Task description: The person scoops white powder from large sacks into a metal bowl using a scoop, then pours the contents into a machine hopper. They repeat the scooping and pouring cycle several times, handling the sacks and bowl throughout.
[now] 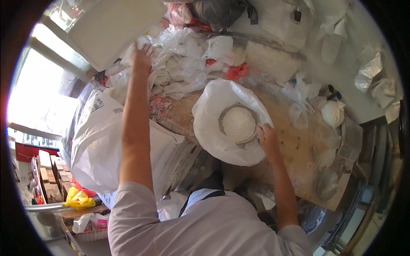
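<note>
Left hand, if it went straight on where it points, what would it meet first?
Likely the white plastic just ahead of the left hand, though depth there is hard to judge.

Open white bag [207, 113], 1 round grey container [220, 121] inside — heaped white powder [238, 123], crumpled plastic bags [181, 47] beyond

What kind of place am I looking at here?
Probably a small, cluttered workroom, perhaps for food preparation, though I can't tell what the white powder is. The clues: that powder inside an open white bag, a worn wooden worktable and heaped crumpled plastic bags.
</note>
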A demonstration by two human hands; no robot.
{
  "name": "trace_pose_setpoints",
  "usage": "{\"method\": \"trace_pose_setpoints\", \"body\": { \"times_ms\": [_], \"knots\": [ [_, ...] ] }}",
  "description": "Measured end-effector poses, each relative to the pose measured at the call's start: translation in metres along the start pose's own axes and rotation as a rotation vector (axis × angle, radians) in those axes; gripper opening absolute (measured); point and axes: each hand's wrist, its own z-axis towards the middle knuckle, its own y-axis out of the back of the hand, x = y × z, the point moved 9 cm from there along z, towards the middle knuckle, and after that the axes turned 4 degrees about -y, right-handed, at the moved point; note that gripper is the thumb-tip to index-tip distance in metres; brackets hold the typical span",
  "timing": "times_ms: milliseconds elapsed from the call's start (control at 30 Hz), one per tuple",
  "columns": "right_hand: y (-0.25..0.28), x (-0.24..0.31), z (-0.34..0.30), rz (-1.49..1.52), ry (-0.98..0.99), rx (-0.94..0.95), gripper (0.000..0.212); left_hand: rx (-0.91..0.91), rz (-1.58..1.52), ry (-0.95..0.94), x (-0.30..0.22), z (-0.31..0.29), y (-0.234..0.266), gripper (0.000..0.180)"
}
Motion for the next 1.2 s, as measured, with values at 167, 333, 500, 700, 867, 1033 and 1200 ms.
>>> {"method": "trace_pose_setpoints", "body": {
  "times_ms": [167, 333, 500, 700, 867, 1033, 1200],
  "knots": [
    [-0.025, -0.021, -0.004, -0.406, -0.279, 0.134, 0.032, 0.531, 0.626, 0.085, 0.152, -0.173, -0.104, 0.058],
    [-0.033, -0.065, -0.031, -0.360, -0.640, 0.339, 0.046, 0.525, 1.025, 0.154, 0.180, -0.276, -0.113, 0.068],
    [-0.072, -0.076, -0.048, -0.168, -0.637, 0.144, 0.045, 0.414, 0.916, 0.028, 0.108, -0.280, -0.142, 0.055],
    [-0.054, -0.082, -0.043, -0.317, -0.623, 0.006, 0.031, 0.274, 0.825, -0.082, 0.034, -0.296, -0.145, 0.051],
    [-0.039, -0.073, -0.014, -0.388, -0.342, -0.062, 0.027, 0.203, 1.107, -0.184, 0.026, -0.385, -0.102, 0.056],
    [-0.040, -0.083, -0.009, -0.353, -0.328, -0.020, 0.024, 0.007, 0.447, 0.363, 0.066, -0.424, -0.070, 0.039],
    [-0.036, -0.071, 0.001, -0.364, -0.256, -0.035, 0.029, 0.140, 0.445, 0.316, 0.029, -0.392, -0.093, 0.039]
  ]
}}
